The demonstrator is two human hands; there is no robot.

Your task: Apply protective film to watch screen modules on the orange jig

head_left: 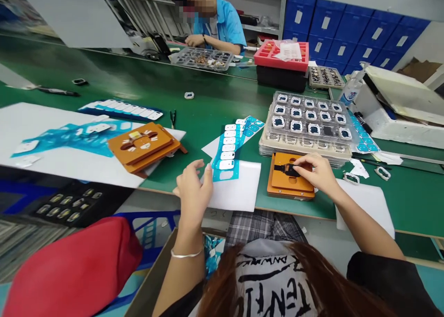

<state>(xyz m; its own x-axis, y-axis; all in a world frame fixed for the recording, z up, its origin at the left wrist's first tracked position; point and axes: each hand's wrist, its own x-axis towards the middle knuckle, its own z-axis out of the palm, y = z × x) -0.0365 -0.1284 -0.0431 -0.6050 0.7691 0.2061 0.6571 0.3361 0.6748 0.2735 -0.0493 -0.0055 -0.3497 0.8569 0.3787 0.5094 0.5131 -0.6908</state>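
Held the left hand [196, 187] half open, with bent fingers and nothing seen in the grip, just beside a blue sheet [217, 172] of white stickers [228, 147]; too hard to tell if touching it. Had a white paper [239, 196] under part of that sheet, perhaps to give it a clean spot. Rested the right hand [319, 171] over an orange block [279, 182], with thumb and finger almost together, pinching the right end of a black piece [287, 170]. Left most of that piece showing to the left of the fingertips, on top of the block, likely there to stop slipping. Farther off, had a stack of trays [287, 151] with white-rimmed parts [296, 125] in rows, likely to stop bumps. Past that, saw a co-worker's blue sleeve [235, 27].
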